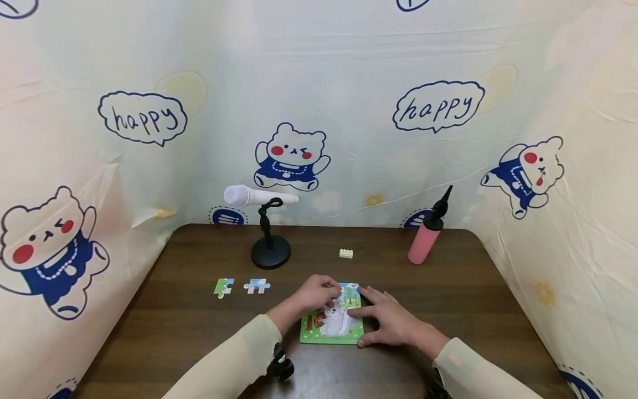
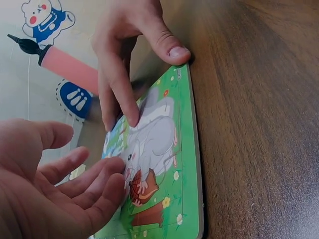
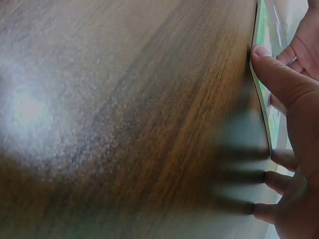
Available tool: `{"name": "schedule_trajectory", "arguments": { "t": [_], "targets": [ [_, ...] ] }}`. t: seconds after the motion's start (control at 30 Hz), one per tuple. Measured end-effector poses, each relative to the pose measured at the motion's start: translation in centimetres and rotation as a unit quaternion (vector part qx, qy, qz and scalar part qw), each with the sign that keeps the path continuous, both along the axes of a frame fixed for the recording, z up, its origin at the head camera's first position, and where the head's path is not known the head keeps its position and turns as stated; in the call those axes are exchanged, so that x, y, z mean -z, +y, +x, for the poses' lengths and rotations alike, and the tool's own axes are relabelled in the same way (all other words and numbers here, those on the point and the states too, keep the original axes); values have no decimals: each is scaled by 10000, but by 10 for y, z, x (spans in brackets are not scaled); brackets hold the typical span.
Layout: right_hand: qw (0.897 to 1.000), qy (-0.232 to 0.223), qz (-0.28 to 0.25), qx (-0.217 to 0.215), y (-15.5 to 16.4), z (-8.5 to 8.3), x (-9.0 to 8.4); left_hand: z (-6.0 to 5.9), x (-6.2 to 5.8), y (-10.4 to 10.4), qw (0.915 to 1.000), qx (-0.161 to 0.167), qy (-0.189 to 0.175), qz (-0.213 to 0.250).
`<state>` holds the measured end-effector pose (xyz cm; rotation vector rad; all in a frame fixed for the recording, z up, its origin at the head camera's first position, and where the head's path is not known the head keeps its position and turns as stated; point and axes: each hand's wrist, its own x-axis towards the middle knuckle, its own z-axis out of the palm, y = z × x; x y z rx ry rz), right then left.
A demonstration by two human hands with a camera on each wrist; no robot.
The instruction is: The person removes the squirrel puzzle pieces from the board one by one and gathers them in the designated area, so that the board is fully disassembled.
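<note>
1. We are working at a dark table (image 1: 199,310); a microphone (image 1: 259,197) and a pink pump (image 1: 425,239) are standing at its far edge.
2. The puzzle board (image 1: 331,327) is lying near us, mid-table; our right hand (image 1: 394,324) is steadying it, fingers straight, thumb against its edge.
3. Our left hand (image 1: 316,292), fingers relaxed, is touching its top; two loose pieces (image 1: 241,286) are lying off to the left.

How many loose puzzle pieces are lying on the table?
2: a green puzzle piece left of the microphone stand, and a blue puzzle piece beside it. The hands could hide more by the puzzle board.
</note>
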<state>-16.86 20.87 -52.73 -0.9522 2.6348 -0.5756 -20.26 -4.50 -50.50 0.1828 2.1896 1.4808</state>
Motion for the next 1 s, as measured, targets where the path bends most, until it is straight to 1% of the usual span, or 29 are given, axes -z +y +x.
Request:
{"name": "schedule_trajectory", "arguments": {
  "t": [0.23,0.37,0.47,0.57,0.7,0.83,1.0],
  "targets": [
    [10000,32,52,4,-1,-1,-2,-1,0,2,9996,-36,-215,186],
    [10000,-38,61,18,-1,-1,-2,-3,3,3,9985,-184,-404,323],
    [9999,-82,74,34,-1,-2,-2,-5,5,4,9981,-253,-471,304],
    [9999,-91,84,36,-2,-2,-1,-5,5,7,9989,-183,-381,192],
    [9999,-72,92,14,-3,-2,-1,-5,5,11,9998,-95,-145,54],
    [10000,-35,88,4,-3,-1,-1,-6,5,14,9997,-259,21,18],
    [10000,6,76,2,-3,-1,-1,-13,8,18,9983,-526,256,-19]
  ]
}}
